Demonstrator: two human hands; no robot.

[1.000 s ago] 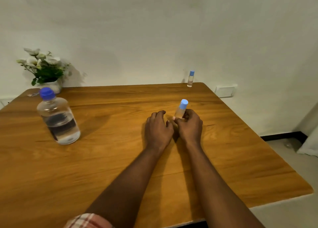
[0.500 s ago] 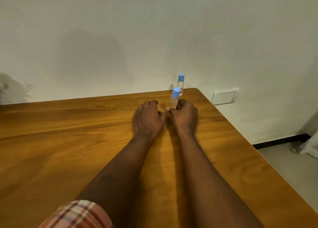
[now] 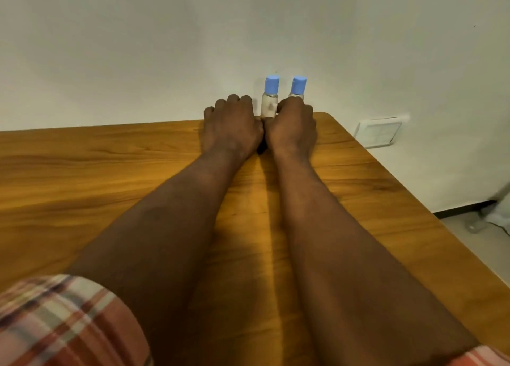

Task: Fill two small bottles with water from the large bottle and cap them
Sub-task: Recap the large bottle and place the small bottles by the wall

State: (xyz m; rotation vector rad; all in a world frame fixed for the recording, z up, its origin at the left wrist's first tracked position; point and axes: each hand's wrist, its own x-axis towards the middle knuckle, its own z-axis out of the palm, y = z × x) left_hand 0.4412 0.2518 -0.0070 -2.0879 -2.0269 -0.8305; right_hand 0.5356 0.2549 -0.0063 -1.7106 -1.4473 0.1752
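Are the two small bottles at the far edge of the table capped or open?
Capped. Both the left small bottle and the right small bottle stand upright with a blue cap on top.

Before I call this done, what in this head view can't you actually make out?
- Large bottle: outside the head view.
- Base of the right small bottle: hidden behind the right hand.
- Grip on the left small bottle: fingertips hidden between the right hand and left hand.
- Water levels: clear plastic, too blurred.
- Cap tightness: not visible.
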